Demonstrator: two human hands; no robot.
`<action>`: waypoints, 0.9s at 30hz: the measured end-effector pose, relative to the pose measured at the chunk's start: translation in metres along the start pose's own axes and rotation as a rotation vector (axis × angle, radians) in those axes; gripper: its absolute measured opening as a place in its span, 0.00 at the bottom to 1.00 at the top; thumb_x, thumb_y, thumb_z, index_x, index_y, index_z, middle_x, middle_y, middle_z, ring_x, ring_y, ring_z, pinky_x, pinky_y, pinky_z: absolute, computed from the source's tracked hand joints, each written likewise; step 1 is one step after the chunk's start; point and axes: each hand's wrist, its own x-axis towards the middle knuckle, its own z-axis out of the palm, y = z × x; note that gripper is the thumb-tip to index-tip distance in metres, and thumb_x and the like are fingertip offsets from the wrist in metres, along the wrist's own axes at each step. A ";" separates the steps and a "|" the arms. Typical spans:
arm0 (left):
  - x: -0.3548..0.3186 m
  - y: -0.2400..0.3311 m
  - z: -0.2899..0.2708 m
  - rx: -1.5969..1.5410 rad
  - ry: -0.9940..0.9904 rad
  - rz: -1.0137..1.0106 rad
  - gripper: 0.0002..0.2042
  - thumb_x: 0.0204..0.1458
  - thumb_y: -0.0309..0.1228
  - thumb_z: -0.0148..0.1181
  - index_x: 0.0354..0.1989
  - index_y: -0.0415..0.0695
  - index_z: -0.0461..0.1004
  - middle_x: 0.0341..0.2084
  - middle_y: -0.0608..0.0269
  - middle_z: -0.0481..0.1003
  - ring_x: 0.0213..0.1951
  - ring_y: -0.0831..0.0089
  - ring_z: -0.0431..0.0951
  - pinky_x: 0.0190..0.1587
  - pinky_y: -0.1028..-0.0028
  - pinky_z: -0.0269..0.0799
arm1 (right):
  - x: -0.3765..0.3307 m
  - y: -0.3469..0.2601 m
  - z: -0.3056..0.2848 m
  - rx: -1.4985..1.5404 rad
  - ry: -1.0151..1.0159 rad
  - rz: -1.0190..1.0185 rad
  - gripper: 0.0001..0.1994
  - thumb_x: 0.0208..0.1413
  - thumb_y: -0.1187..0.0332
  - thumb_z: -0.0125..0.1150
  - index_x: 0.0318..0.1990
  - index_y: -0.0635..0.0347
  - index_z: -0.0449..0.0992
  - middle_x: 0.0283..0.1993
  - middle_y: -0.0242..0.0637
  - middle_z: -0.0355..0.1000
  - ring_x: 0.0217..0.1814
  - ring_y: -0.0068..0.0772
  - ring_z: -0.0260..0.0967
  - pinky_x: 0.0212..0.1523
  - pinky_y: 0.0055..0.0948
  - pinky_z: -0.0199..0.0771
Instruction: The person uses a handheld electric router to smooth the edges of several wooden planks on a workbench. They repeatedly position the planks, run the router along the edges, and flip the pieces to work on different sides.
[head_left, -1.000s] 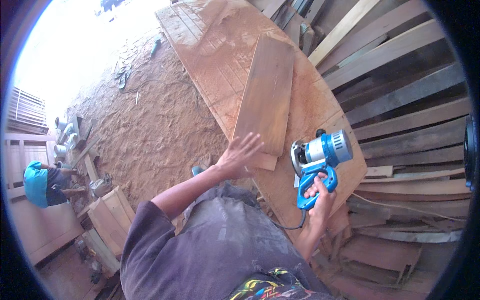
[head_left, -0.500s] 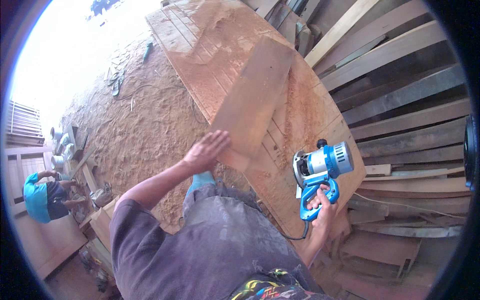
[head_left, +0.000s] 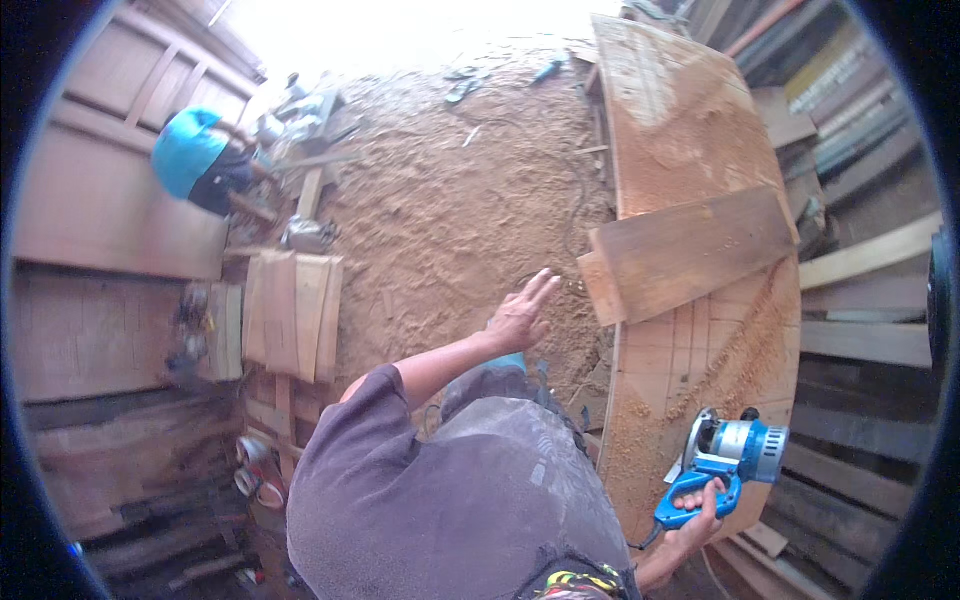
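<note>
My right hand is wrapped around the D-shaped blue handle of a router, a blue and silver power tool. The router lies on its side at the near end of the workbench, its base facing left and its dark cord trailing from the handle. My left hand hovers over the ground left of the bench, fingers stretched out and holding nothing. It is nearest to a flat brown wooden board, which lies across the bench with a paler stepped end overhanging the left edge.
Sawdust coats the bench and the ground. Stacked planks line the right side. At the far left, a person in a blue shirt bends beside wood and containers. Cut wooden pieces are stacked left of me.
My left hand has come off the board's end and moved away to its left. The view has swung left, so the bench now sits farther right. My right hand stays on the router.
</note>
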 end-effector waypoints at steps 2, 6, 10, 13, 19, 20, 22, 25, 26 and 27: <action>-0.069 -0.041 0.010 -0.121 0.053 -0.266 0.40 0.56 0.40 0.64 0.76 0.44 0.55 0.73 0.42 0.59 0.70 0.46 0.65 0.70 0.57 0.64 | -0.003 -0.008 0.008 -0.073 0.008 -0.003 0.11 0.67 0.68 0.63 0.53 0.54 0.72 0.23 0.24 0.62 0.20 0.17 0.61 0.21 0.24 0.67; -0.235 -0.154 0.024 -0.169 -0.207 -1.017 0.34 0.52 0.53 0.66 0.60 0.38 0.77 0.57 0.41 0.77 0.61 0.49 0.77 0.63 0.57 0.72 | -0.003 -0.013 0.008 -0.150 -0.086 -0.028 0.11 0.67 0.68 0.63 0.53 0.56 0.72 0.23 0.25 0.63 0.19 0.17 0.61 0.20 0.23 0.65; -0.397 -0.179 0.050 0.019 -0.319 -1.321 0.24 0.50 0.48 0.68 0.46 0.39 0.83 0.46 0.44 0.83 0.51 0.49 0.83 0.55 0.55 0.77 | -0.007 -0.010 0.008 -0.149 -0.116 -0.060 0.11 0.67 0.68 0.62 0.53 0.58 0.72 0.24 0.25 0.63 0.20 0.17 0.61 0.20 0.23 0.65; -0.458 -0.174 0.111 -0.272 -0.350 -1.232 0.25 0.49 0.49 0.68 0.45 0.39 0.84 0.44 0.45 0.84 0.48 0.52 0.84 0.50 0.57 0.78 | -0.012 -0.001 0.007 -0.161 -0.130 -0.094 0.11 0.67 0.69 0.62 0.53 0.57 0.72 0.24 0.25 0.63 0.20 0.17 0.61 0.20 0.23 0.64; -0.457 -0.195 0.136 -0.445 -0.481 -1.031 0.23 0.50 0.45 0.66 0.47 0.40 0.83 0.49 0.47 0.82 0.51 0.52 0.83 0.49 0.58 0.79 | -0.017 0.000 0.016 -0.145 -0.052 -0.099 0.11 0.67 0.68 0.63 0.52 0.57 0.72 0.24 0.24 0.62 0.21 0.17 0.61 0.21 0.22 0.65; -0.442 -0.193 0.124 -0.372 -0.506 -1.027 0.23 0.50 0.46 0.66 0.48 0.40 0.83 0.49 0.47 0.82 0.51 0.52 0.83 0.49 0.58 0.79 | -0.017 -0.001 0.017 -0.128 -0.048 -0.095 0.11 0.66 0.68 0.63 0.52 0.57 0.72 0.24 0.24 0.62 0.21 0.18 0.61 0.21 0.23 0.65; -0.408 -0.198 0.107 -0.296 -0.538 -0.960 0.23 0.50 0.46 0.66 0.48 0.41 0.83 0.49 0.47 0.83 0.51 0.53 0.83 0.49 0.58 0.79 | -0.011 0.000 0.016 -0.086 -0.039 -0.067 0.11 0.66 0.68 0.63 0.52 0.57 0.72 0.24 0.24 0.63 0.21 0.18 0.62 0.21 0.24 0.66; -0.367 -0.201 0.102 -0.254 -0.564 -0.856 0.23 0.50 0.47 0.66 0.49 0.42 0.82 0.49 0.48 0.83 0.51 0.53 0.84 0.49 0.58 0.79 | 0.002 0.004 0.013 -0.044 -0.066 -0.058 0.09 0.66 0.66 0.64 0.49 0.55 0.73 0.24 0.23 0.63 0.21 0.18 0.62 0.21 0.24 0.65; -0.357 -0.204 0.099 -0.243 -0.580 -0.829 0.23 0.50 0.47 0.66 0.49 0.42 0.82 0.49 0.48 0.83 0.51 0.53 0.84 0.49 0.59 0.79 | 0.002 0.005 0.012 -0.051 -0.048 -0.056 0.09 0.66 0.66 0.64 0.49 0.55 0.73 0.23 0.23 0.64 0.21 0.18 0.62 0.21 0.24 0.65; -0.354 -0.205 0.096 -0.239 -0.592 -0.812 0.24 0.50 0.47 0.66 0.49 0.42 0.82 0.49 0.49 0.83 0.51 0.54 0.84 0.49 0.59 0.79 | 0.002 0.006 0.012 -0.059 -0.031 -0.056 0.09 0.66 0.65 0.64 0.49 0.55 0.73 0.23 0.23 0.64 0.21 0.18 0.62 0.21 0.24 0.65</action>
